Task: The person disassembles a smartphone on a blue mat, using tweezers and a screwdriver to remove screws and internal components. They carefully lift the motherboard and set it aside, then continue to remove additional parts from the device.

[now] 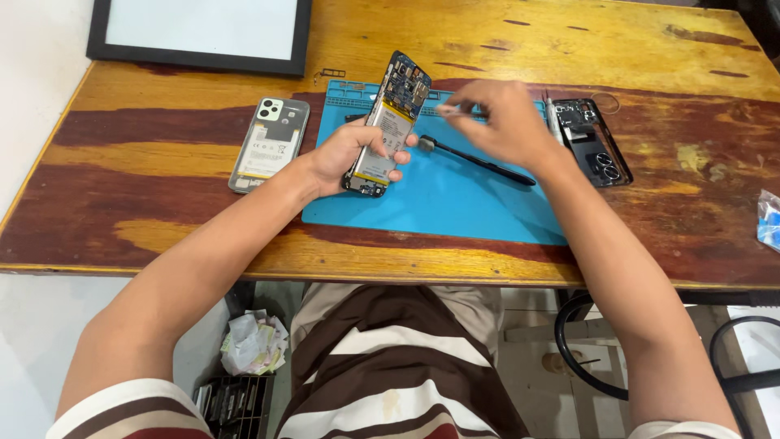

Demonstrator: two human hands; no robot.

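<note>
- left hand grips opened phone, tilted up off blue rubbery mat; battery and bare circuit board exposed
- right hand over mat's far edge, fingertips pinched shut; can't tell on what
- slim black tool lies flat on mat
- glossy back cover left; black inner frame right; both on worn wooden table

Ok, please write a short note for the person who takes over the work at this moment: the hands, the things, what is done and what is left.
Left hand: holds the opened phone tilted above the blue mat.
Right hand: pinched at the phone's top end; what it pinches is too small to tell.
Done: back cover off; dark cover lies right of the mat.
Left: board and battery still in the phone. A black tool lies on the mat.
</note>
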